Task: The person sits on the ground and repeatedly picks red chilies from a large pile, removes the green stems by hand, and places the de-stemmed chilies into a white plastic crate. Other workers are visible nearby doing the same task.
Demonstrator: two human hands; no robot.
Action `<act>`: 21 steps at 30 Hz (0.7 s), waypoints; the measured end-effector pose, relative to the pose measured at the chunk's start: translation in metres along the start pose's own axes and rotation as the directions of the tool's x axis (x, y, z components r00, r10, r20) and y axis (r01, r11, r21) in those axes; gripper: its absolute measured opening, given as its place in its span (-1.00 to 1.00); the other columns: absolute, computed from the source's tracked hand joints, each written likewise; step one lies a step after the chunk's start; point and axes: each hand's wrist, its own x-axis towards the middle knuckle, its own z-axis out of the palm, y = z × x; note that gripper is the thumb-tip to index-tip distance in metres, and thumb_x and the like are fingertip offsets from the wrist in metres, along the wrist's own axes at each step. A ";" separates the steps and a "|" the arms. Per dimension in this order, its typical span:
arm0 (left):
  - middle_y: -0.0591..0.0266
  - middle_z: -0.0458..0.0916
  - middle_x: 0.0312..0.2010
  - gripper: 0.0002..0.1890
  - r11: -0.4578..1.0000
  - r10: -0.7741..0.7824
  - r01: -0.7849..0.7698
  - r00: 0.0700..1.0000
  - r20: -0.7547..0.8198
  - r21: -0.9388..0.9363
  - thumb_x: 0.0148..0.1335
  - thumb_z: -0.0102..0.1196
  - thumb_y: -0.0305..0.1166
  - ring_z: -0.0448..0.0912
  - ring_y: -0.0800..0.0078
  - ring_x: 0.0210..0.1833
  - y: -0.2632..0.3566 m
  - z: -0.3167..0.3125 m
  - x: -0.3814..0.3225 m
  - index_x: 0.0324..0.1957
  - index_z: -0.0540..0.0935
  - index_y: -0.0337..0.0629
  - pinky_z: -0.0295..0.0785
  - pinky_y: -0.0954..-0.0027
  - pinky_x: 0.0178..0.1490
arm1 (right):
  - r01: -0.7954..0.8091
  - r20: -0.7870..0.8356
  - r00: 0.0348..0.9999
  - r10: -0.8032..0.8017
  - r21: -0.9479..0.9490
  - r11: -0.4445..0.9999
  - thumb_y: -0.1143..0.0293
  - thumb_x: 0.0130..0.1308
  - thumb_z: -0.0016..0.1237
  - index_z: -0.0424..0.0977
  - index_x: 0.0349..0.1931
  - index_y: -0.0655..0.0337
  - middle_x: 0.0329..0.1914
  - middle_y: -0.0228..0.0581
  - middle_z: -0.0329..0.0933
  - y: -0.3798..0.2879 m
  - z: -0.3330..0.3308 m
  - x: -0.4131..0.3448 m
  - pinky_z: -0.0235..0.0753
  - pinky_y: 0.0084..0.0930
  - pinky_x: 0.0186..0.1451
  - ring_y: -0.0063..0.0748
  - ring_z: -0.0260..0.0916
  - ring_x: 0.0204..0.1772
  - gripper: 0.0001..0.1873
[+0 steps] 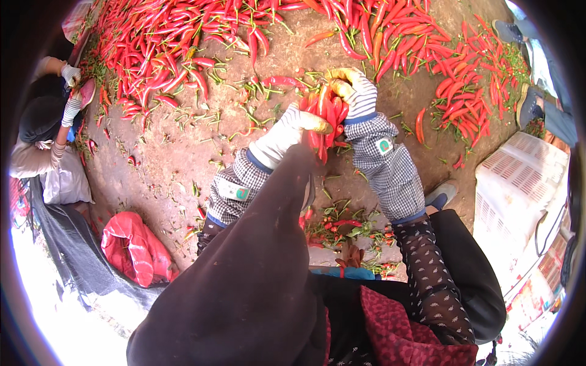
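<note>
A bunch of red chili peppers (pixel 322 110) is held between my two gloved hands, above the bare ground. My left hand (pixel 297 130), in a pale glove with a yellow-stained thumb, grips the bunch from the left. On the bunch's right side is my right hand (pixel 355 91), in a striped glove with stained yellow fingertips bent at its top; whether it pinches a single pepper or stem cannot be told. A single red chili (pixel 284 81) lies just beyond the bunch. Cut green stems (pixel 256 114) are scattered around it on the ground.
A large heap of red chilies (pixel 151 41) spreads across the far left, with another pile (pixel 458 91) at right. White plastic crates (pixel 517 178) stand at right near a person's shoes (pixel 529 107). Another person in striped gloves (pixel 71 110) sits at left, beyond a red sack (pixel 135 249).
</note>
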 end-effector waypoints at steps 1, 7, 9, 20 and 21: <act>0.06 0.50 -0.07 -0.38 1.000 -0.003 0.003 1.000 -0.010 0.024 -0.19 -0.01 -0.72 0.50 0.22 0.01 0.000 0.000 -0.003 0.08 0.35 -0.30 0.47 0.21 0.05 | 0.058 -0.005 0.998 -0.061 -0.215 0.975 0.43 0.11 -0.08 0.48 -0.24 0.35 -0.31 -0.12 0.51 0.000 -0.002 -0.002 0.50 -0.45 -0.16 -0.29 0.47 -0.25 -0.77; 0.07 0.51 -0.10 -0.36 0.991 0.041 -0.034 0.998 -0.050 0.132 -0.23 0.00 -0.74 0.52 0.23 -0.03 0.001 0.004 -0.009 0.07 0.35 -0.33 0.47 0.22 0.04 | 0.057 0.084 0.996 -0.038 -0.234 0.971 0.38 0.12 -0.03 0.52 -0.28 0.32 -0.33 -0.11 0.45 -0.003 -0.008 -0.008 0.42 -0.40 -0.11 -0.21 0.45 -0.21 -0.78; 0.07 0.51 -0.10 -0.36 0.979 0.055 -0.041 0.996 -0.065 0.199 -0.24 0.01 -0.75 0.52 0.24 -0.04 0.003 0.006 -0.010 0.06 0.35 -0.34 0.47 0.23 0.04 | -0.020 0.106 0.994 0.033 -0.127 0.992 0.36 0.15 -0.02 0.52 -0.27 0.32 -0.33 -0.12 0.44 -0.007 -0.009 -0.009 0.42 -0.43 -0.11 -0.24 0.45 -0.21 -0.78; 0.08 0.53 -0.15 -0.34 0.934 0.139 -0.099 0.986 -0.095 0.343 -0.31 0.03 -0.78 0.56 0.27 -0.10 -0.009 0.012 -0.001 0.03 0.35 -0.39 0.48 0.25 0.03 | -0.007 0.267 0.953 0.141 -0.448 0.894 0.33 0.13 -0.05 0.55 -0.34 0.35 -0.45 -0.12 0.55 0.024 -0.013 0.013 0.46 -0.50 -0.22 -0.37 0.50 -0.36 -0.75; 0.11 0.51 -0.17 -0.34 0.966 0.085 -0.067 0.994 -0.064 0.248 -0.36 0.04 -0.83 0.55 0.31 -0.10 -0.010 0.011 0.000 -0.01 0.37 -0.41 0.49 0.23 0.00 | 0.016 0.307 0.943 0.128 -0.426 0.904 0.33 0.14 -0.08 0.56 -0.39 0.35 -0.50 -0.14 0.55 0.028 -0.014 0.017 0.46 -0.52 -0.25 -0.38 0.49 -0.39 -0.75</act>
